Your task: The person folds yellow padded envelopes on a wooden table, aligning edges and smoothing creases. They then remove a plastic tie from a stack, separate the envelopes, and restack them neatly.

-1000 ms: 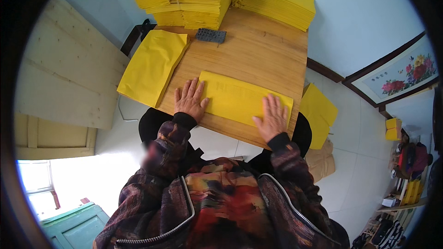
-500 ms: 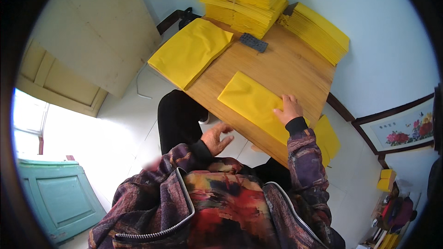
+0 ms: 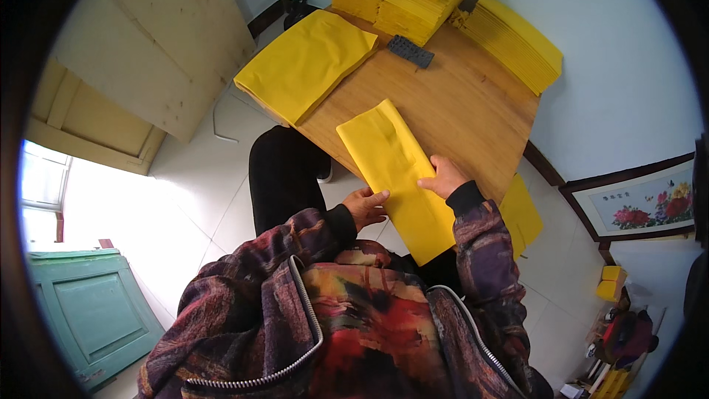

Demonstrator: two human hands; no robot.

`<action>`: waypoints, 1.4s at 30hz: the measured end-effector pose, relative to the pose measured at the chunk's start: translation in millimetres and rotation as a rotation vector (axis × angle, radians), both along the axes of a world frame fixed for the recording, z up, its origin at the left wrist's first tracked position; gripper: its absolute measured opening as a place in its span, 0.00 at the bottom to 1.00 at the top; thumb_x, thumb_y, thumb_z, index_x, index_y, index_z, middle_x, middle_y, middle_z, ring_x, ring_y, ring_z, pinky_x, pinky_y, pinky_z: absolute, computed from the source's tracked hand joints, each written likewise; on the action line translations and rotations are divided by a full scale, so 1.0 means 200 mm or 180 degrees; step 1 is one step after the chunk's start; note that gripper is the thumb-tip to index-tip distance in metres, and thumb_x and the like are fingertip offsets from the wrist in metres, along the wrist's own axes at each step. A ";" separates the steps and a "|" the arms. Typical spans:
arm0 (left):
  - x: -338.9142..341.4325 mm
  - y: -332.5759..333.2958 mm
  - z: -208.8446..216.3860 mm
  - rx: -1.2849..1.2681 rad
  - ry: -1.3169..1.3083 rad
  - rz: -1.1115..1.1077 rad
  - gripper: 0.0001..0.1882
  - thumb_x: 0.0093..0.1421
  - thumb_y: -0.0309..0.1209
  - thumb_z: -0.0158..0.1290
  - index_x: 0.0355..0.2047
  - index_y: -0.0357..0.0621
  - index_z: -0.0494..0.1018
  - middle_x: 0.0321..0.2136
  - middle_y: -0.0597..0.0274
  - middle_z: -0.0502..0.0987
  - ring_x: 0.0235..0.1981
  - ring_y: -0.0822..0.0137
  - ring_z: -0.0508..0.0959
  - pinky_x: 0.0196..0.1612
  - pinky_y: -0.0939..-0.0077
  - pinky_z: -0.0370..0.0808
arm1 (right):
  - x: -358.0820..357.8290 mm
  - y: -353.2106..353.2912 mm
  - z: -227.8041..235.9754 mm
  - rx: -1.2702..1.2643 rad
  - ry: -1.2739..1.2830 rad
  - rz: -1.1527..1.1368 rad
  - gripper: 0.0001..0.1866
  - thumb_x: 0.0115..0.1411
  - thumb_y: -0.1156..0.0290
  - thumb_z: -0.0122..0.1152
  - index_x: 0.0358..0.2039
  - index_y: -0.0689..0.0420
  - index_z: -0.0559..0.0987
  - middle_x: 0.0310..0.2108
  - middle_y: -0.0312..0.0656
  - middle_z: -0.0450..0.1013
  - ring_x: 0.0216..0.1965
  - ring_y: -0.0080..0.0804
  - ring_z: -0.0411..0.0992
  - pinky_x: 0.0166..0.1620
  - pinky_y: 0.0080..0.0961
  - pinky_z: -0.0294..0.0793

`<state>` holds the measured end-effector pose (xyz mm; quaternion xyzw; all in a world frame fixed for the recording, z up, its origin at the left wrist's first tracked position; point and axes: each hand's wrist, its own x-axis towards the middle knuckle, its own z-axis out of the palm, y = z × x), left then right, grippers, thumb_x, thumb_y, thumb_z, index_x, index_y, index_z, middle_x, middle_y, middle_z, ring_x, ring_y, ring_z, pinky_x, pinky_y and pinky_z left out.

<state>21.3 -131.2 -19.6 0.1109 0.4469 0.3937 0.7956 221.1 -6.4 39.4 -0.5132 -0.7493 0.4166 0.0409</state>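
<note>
A wooden table (image 3: 473, 114) fills the upper middle of the frame, its near edge slanting down toward the right. At the top centre stands a tall yellow stack (image 3: 425, 11), and a slanting row of yellow sheets (image 3: 517, 44) leans at the upper right. A flat yellow pile (image 3: 310, 59) covers the table's corner at the upper left, right up to its edge, so a knock from an arm could probably tip it to the floor. The folded yellow piece (image 3: 399, 177) lies at the centre of the frame, its upper end over the tabletop and its lower end reaching past the near edge, above the lap. The right hand (image 3: 445, 176) grasps its right side, thumb on top; the fingers' reach beneath is hidden. The left hand (image 3: 364, 207) pinches the left side — thumb above, fingers curled below. Shallow ripples run along the upper half of the piece; if the hands pull unevenly, those could set into creases, and with so much of it unsupported, a loose pinch might let it slip or sag apart. Smallest is the dark grey block (image 3: 410, 52), near the tall stack — well apart from both hands.
</note>
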 end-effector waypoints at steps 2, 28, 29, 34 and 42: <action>0.02 0.01 0.00 -0.0031 0.0073 0.0100 0.23 0.58 0.39 0.56 0.51 0.44 0.67 0.44 0.61 0.75 0.43 0.62 0.77 0.47 0.64 0.74 | -0.02 -0.02 0.00 -0.0217 0.0346 -0.0036 0.18 0.45 0.67 0.64 0.33 0.65 0.73 0.32 0.54 0.75 0.34 0.46 0.74 0.38 0.35 0.72; 0.10 0.57 0.61 0.3054 0.1555 0.0250 0.10 0.55 0.21 0.57 0.39 0.37 0.76 0.34 0.64 0.80 0.35 0.74 0.77 0.39 0.78 0.74 | 0.09 -0.03 0.34 0.1261 0.2123 -0.0940 0.08 0.56 0.78 0.59 0.38 0.62 0.78 0.35 0.40 0.78 0.36 0.25 0.75 0.38 0.23 0.72; 0.09 0.59 0.62 0.3519 0.1856 0.0292 0.08 0.55 0.22 0.57 0.37 0.37 0.77 0.33 0.65 0.80 0.34 0.75 0.76 0.38 0.79 0.74 | 0.10 -0.03 0.35 0.1606 0.1873 -0.0807 0.08 0.56 0.77 0.59 0.37 0.62 0.78 0.34 0.41 0.78 0.35 0.25 0.75 0.37 0.22 0.72; 0.06 0.59 0.69 0.3396 0.1417 0.0184 0.08 0.56 0.22 0.56 0.38 0.36 0.77 0.32 0.66 0.79 0.31 0.78 0.75 0.36 0.82 0.73 | 0.14 -0.01 0.42 0.1193 0.2258 -0.0814 0.09 0.55 0.75 0.60 0.37 0.62 0.78 0.32 0.43 0.78 0.33 0.29 0.76 0.36 0.23 0.72; 0.09 0.66 0.57 0.2687 0.1280 0.0039 0.10 0.55 0.24 0.59 0.38 0.36 0.77 0.33 0.63 0.80 0.32 0.76 0.76 0.37 0.80 0.73 | 0.11 0.01 0.29 0.0693 0.1699 -0.1343 0.10 0.56 0.79 0.59 0.40 0.64 0.77 0.37 0.37 0.77 0.37 0.20 0.72 0.41 0.20 0.71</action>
